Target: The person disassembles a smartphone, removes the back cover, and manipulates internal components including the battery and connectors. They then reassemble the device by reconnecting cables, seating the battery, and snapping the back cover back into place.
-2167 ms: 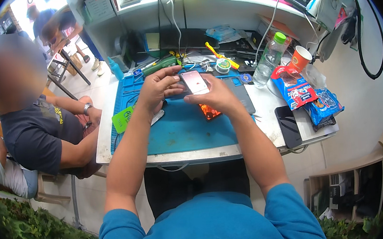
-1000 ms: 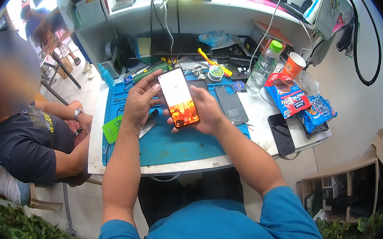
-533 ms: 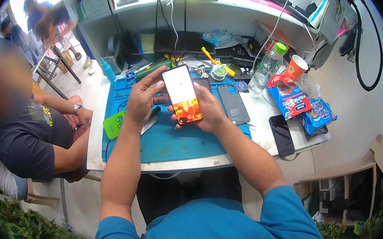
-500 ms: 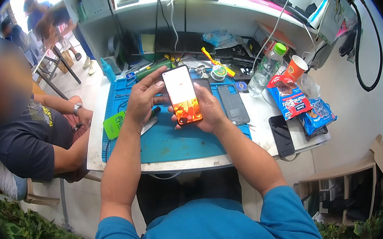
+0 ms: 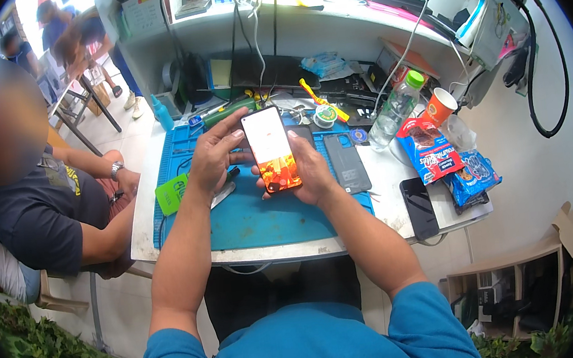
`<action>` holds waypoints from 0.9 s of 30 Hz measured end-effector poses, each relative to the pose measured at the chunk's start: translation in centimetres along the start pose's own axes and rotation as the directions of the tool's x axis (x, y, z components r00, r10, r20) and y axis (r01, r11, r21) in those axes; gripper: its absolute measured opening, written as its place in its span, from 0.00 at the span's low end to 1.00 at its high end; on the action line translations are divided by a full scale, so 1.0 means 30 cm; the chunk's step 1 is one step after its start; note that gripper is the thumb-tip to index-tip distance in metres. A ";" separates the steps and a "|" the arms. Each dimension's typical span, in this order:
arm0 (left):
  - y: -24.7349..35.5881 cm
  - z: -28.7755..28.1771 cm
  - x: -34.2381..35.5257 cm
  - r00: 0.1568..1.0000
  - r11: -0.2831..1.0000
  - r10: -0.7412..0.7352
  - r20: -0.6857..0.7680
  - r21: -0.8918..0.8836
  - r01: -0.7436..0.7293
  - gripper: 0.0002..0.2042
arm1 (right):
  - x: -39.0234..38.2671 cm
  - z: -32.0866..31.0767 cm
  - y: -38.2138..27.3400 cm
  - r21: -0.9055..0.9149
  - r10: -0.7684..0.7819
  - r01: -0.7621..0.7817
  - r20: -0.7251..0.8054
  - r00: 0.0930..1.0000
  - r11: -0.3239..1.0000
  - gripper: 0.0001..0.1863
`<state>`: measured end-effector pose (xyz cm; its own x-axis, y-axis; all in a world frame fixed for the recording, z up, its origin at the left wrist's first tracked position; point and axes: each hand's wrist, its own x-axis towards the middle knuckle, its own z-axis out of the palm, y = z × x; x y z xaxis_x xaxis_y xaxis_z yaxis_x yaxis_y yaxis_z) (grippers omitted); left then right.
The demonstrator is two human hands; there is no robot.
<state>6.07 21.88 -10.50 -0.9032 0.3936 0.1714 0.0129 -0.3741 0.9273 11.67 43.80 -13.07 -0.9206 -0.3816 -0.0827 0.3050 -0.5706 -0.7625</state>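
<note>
A smartphone [image 5: 270,142] with a lit screen, white above and orange-red below, is held upright in front of me. My left hand [image 5: 214,157] grips its left edge, with the thumb and fingers near the upper corner. Around its lower right side wraps my right hand [image 5: 312,171], the thumb along the edge and some fingertips showing past the lower left. Under the phone lies a blue work mat [image 5: 270,222]. A grey phone back cover [image 5: 346,164] rests right of my right hand. Beside my left wrist are a bright green flat item [image 5: 173,194] and a thin pale tool, partly hidden.
A solder spool [image 5: 325,115], a yellow tool [image 5: 320,97] and loose parts crowd the back. At right stand a bottle [image 5: 388,119] and paper cup [image 5: 441,105], with snack packets [image 5: 430,150] and a dark phone [image 5: 419,208]. A person [image 5: 38,212] sits at left.
The view has shifted slightly. Both hands still hold the phone, in nearly the same pose, with its screen still lit.
</note>
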 end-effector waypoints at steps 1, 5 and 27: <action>0.001 0.003 -0.001 1.000 1.000 0.003 -0.004 0.002 -0.003 0.25 | 0.000 0.001 0.000 -0.001 -0.006 0.006 -0.003 1.000 1.000 0.37; -0.002 -0.010 0.000 1.000 1.000 -0.009 0.009 0.004 0.009 0.26 | 0.003 -0.004 0.004 0.007 -0.015 0.015 0.014 1.000 1.000 0.38; 0.007 0.001 -0.006 1.000 1.000 0.020 0.010 0.017 -0.020 0.26 | 0.002 -0.010 0.006 0.010 -0.006 0.006 0.031 1.000 1.000 0.38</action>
<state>6.25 21.74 -10.34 -0.8983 0.3944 0.1934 0.0387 -0.3675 0.9292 11.60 43.91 -13.40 -0.9146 -0.4002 -0.0584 0.3021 -0.5800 -0.7565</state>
